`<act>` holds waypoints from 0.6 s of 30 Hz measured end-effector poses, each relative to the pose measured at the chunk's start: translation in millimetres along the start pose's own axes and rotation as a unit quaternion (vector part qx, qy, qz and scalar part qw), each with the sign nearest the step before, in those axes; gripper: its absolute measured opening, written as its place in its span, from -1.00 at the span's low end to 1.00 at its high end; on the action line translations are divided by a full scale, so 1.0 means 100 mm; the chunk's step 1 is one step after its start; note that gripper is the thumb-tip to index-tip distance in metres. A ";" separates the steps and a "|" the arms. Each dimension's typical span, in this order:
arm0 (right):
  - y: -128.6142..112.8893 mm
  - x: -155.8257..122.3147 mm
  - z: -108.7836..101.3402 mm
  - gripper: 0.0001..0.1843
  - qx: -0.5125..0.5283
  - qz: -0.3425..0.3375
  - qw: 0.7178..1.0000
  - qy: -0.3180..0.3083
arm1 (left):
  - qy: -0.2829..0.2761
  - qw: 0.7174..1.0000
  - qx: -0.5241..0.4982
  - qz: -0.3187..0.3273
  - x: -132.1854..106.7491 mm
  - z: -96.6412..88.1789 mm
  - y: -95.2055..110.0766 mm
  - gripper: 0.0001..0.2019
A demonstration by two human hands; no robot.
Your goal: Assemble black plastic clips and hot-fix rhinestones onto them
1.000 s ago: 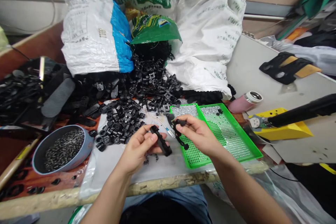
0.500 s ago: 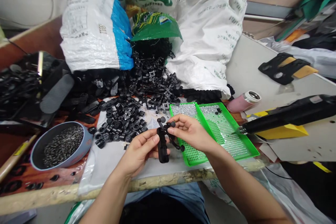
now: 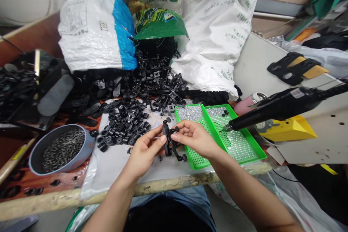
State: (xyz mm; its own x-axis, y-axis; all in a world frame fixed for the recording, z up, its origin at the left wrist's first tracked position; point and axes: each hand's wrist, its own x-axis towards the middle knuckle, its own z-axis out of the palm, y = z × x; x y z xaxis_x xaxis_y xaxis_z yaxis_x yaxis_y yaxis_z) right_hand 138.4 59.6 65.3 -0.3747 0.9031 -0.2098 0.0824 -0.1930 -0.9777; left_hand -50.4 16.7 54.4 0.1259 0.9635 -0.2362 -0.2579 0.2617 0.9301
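Observation:
Between my hands is a black plastic piece [image 3: 168, 144], a long body with thin arms that end in round pads. My left hand [image 3: 146, 149] is closed on the long body, thumb on its near face. My right hand [image 3: 191, 137] pinches the black armed bracket [image 3: 175, 144], which lies against the body's right side. Whether the two parts are joined I cannot tell. Beyond my left hand lies a heap of black wheels and small plastic parts [image 3: 121, 127]. Just right of my right hand is a green tray [image 3: 263, 155] with small silvery pieces.
A black power screwdriver [image 3: 266, 110] hangs over the tray from the right, its tip low. A blue bowl [image 3: 91, 152] of small metal pieces stands at left. White sacks [image 3: 89, 32] and a pile of black parts [image 3: 160, 79] fill the back. A pink flask [image 3: 246, 105] stands behind the tray.
The long body has been turned, so it now shows its narrower side, and the armed bracket has come up against it. The power screwdriver has swung left over the tray.

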 end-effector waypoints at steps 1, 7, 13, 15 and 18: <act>0.01 0.00 0.00 -0.63 0.006 0.001 1.000 0.000 | 0.003 1.000 0.000 -0.001 0.00 0.00 0.00 -0.48; 0.03 0.01 0.05 -0.60 0.028 0.008 1.000 0.011 | 0.007 1.000 -0.007 -0.005 0.00 0.01 -0.01 -0.45; 0.08 0.00 0.07 -0.60 0.004 -0.011 0.999 0.033 | 0.008 1.000 -0.011 -0.010 0.00 0.03 -0.01 -0.38; 0.10 0.00 0.09 -0.60 -0.002 -0.020 0.999 0.040 | 0.017 1.000 0.006 0.000 -0.01 0.06 -0.03 -0.34; 0.14 -0.01 0.12 -0.62 -0.014 -0.036 0.998 0.057 | 0.021 0.998 0.055 0.036 -0.05 0.09 -0.08 -0.33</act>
State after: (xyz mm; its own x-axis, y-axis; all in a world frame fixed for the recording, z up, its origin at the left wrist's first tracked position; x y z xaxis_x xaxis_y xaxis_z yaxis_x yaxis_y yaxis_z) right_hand 128.7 51.6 51.8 -0.2734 0.9521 -0.1366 0.0858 -0.1173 -0.9894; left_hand -40.1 9.1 50.5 0.0706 0.9818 -0.1761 -0.1584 0.1853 0.9698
